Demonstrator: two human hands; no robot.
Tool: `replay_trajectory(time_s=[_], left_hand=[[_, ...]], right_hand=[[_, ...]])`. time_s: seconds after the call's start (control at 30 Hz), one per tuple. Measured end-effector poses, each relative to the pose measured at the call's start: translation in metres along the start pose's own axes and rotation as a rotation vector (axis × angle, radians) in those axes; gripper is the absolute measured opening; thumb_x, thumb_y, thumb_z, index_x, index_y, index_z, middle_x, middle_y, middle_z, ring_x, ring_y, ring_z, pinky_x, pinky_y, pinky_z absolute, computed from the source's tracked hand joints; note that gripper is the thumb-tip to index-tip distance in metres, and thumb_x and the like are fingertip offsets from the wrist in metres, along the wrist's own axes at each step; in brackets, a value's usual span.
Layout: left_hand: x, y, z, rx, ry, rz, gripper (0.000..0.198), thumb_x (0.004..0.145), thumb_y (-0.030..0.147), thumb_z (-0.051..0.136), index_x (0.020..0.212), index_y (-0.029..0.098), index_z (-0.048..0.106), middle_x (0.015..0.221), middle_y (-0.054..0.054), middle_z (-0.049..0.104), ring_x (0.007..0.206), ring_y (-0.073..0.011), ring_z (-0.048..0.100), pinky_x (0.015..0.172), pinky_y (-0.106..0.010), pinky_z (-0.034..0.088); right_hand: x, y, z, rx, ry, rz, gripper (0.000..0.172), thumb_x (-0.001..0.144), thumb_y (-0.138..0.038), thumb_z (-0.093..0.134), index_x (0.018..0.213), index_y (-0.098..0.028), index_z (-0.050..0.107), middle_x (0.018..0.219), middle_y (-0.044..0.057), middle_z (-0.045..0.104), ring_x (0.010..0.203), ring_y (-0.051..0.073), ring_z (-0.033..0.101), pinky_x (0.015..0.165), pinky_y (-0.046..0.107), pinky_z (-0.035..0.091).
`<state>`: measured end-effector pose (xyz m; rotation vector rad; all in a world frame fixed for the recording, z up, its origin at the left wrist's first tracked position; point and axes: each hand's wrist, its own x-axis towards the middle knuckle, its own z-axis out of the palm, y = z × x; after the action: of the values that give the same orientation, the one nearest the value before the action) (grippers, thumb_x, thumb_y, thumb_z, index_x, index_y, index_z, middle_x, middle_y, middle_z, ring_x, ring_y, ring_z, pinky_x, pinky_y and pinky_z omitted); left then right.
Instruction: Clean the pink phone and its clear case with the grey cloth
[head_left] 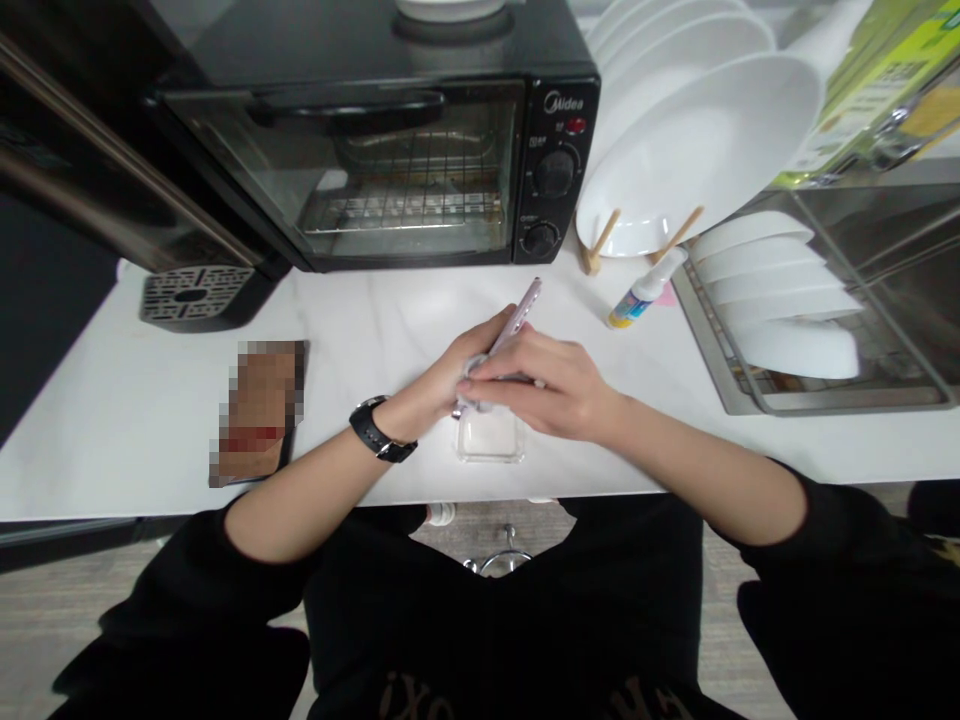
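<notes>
I log right hand (559, 388) pinching crumpled wipe (474, 372) before the oven (375, 170), left hand (441, 385) clasping slim phone (519, 315), its fingers mostly hidden, clear case (489, 438) part-covered, white counter (150, 400), grey floor (45, 640).

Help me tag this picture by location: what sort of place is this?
Probably a kitchen, judging by the countertop oven, the white plates standing upright beside it and the white bowls further right.

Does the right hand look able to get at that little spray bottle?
Probably yes: nothing visible stands between the right hand and the spray bottle, though the fingers are busy at the lilac phone.
</notes>
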<state>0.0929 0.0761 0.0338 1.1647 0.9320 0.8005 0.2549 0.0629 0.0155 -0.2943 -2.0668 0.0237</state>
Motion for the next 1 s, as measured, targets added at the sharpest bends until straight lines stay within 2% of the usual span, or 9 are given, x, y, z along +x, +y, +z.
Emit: replay_trajectory(time_s=[0.07, 0.17, 0.3, 0.4, 0.43, 0.5, 0.6, 0.73, 1.0], left_hand=[[-0.001, 0.005, 0.000, 0.105, 0.007, 0.007, 0.008, 0.097, 0.019, 0.062, 0.093, 0.021, 0.069, 0.082, 0.001, 0.070, 0.081, -0.0135, 0.067, 0.078, -0.021, 0.057], [-0.001, 0.009, 0.001, 0.157, 0.004, -0.047, 0.014, 0.099, 0.020, 0.057, 0.094, 0.021, 0.070, 0.082, 0.000, 0.071, 0.083, -0.0170, 0.068, 0.081, -0.026, 0.057], [0.001, 0.007, 0.001, 0.204, 0.035, 0.015, 0.011, 0.092, 0.011, 0.065, 0.093, 0.020, 0.072, 0.090, -0.001, 0.075, 0.092, -0.0166, 0.069, 0.092, -0.024, 0.056], [0.001, 0.007, 0.004, 0.081, 0.086, 0.073, 0.017, 0.093, 0.004, 0.063, 0.089, 0.018, 0.072, 0.095, 0.000, 0.076, 0.097, -0.0125, 0.069, 0.099, -0.020, 0.054], [0.001, 0.006, 0.005, 0.010, 0.094, 0.045, 0.020, 0.097, 0.004, 0.059, 0.086, 0.017, 0.071, 0.090, 0.000, 0.074, 0.091, -0.0109, 0.069, 0.093, -0.018, 0.056], [0.002, 0.006, 0.006, -0.117, 0.073, -0.069, 0.027, 0.105, 0.013, 0.053, 0.082, 0.016, 0.067, 0.071, 0.002, 0.063, 0.065, -0.0087, 0.061, 0.066, -0.016, 0.054], [0.003, 0.005, 0.005, -0.211, -0.004, -0.239, 0.037, 0.113, 0.031, 0.045, 0.084, 0.016, 0.062, 0.063, 0.004, 0.052, 0.038, -0.0056, 0.038, 0.037, -0.018, 0.030], [0.001, 0.005, 0.003, -0.251, -0.060, -0.271, 0.037, 0.116, 0.038, 0.038, 0.096, 0.017, 0.062, 0.080, 0.001, 0.061, 0.036, -0.0026, 0.038, 0.034, -0.017, 0.027], [0.002, 0.000, 0.001, -0.263, -0.077, -0.258, 0.037, 0.114, 0.043, 0.043, 0.095, 0.017, 0.062, 0.078, 0.000, 0.062, 0.038, -0.0039, 0.037, 0.035, -0.019, 0.028]], right_hand=[[0.002, -0.012, 0.004, 0.059, -0.047, 0.023, 0.015, 0.105, -0.020, 0.072, 0.120, -0.020, 0.071, 0.104, 0.000, 0.080, 0.095, 0.013, 0.075, 0.082, 0.028, 0.066], [0.005, -0.020, 0.005, 0.104, -0.072, 0.074, 0.013, 0.104, -0.021, 0.074, 0.115, -0.018, 0.070, 0.101, -0.001, 0.081, 0.091, 0.012, 0.075, 0.081, 0.026, 0.066], [0.005, -0.015, 0.004, 0.105, -0.039, 0.079, 0.012, 0.103, -0.025, 0.075, 0.112, -0.018, 0.070, 0.099, -0.001, 0.081, 0.090, 0.011, 0.076, 0.079, 0.026, 0.066], [0.003, -0.002, 0.002, 0.070, 0.004, 0.042, 0.012, 0.105, -0.022, 0.072, 0.117, -0.020, 0.071, 0.101, -0.001, 0.080, 0.094, 0.012, 0.076, 0.081, 0.027, 0.065], [0.002, 0.004, 0.000, 0.047, 0.021, 0.022, 0.013, 0.106, -0.021, 0.070, 0.119, -0.022, 0.072, 0.103, -0.001, 0.080, 0.097, 0.013, 0.076, 0.083, 0.028, 0.065], [-0.001, 0.018, -0.005, -0.022, 0.059, -0.016, 0.019, 0.108, -0.020, 0.066, 0.124, -0.025, 0.074, 0.106, 0.001, 0.078, 0.099, 0.015, 0.075, 0.083, 0.031, 0.064], [-0.005, 0.038, -0.016, -0.125, 0.095, -0.002, 0.032, 0.108, -0.018, 0.060, 0.133, -0.031, 0.074, 0.109, 0.002, 0.076, 0.101, 0.017, 0.073, 0.083, 0.034, 0.062], [-0.007, 0.049, -0.027, -0.167, 0.088, 0.060, 0.045, 0.108, -0.013, 0.052, 0.142, -0.037, 0.070, 0.114, 0.002, 0.075, 0.106, 0.018, 0.074, 0.086, 0.037, 0.061], [-0.008, 0.043, -0.025, -0.172, 0.069, 0.068, 0.047, 0.107, -0.012, 0.051, 0.144, -0.036, 0.069, 0.116, 0.003, 0.075, 0.107, 0.019, 0.073, 0.086, 0.037, 0.062]])
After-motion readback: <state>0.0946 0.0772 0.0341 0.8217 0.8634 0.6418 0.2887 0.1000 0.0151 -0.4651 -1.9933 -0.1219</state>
